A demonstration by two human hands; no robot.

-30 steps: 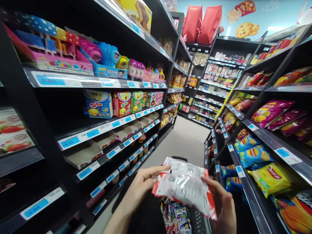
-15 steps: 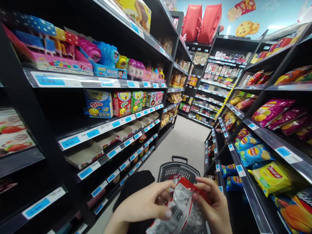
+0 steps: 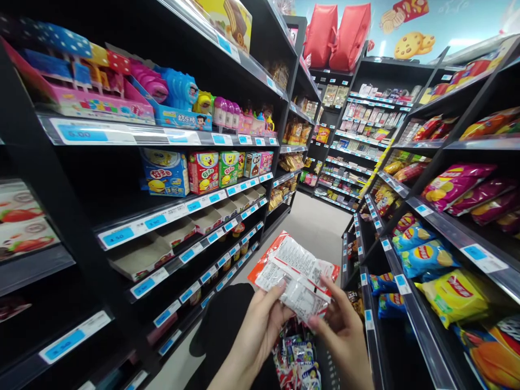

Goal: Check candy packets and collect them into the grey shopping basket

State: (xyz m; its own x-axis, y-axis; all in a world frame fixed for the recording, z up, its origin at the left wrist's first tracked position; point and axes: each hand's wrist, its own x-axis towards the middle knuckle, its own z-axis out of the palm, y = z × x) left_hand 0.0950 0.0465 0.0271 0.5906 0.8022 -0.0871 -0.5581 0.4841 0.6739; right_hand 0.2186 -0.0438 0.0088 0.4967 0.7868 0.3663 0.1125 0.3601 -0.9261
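Left hand [image 3: 260, 330] raised, fingers pinched in grip; right hand [image 3: 345, 336] raised, fingers curled closed.

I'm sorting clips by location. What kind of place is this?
Most likely a snack shop or small supermarket aisle: black shelves with blue price tags, bagged crisps on the right, and both hands holding a red-and-white packet.

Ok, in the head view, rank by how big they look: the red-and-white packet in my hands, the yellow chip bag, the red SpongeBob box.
1. red-and-white packet, though nearness inflates it
2. yellow chip bag
3. red SpongeBob box
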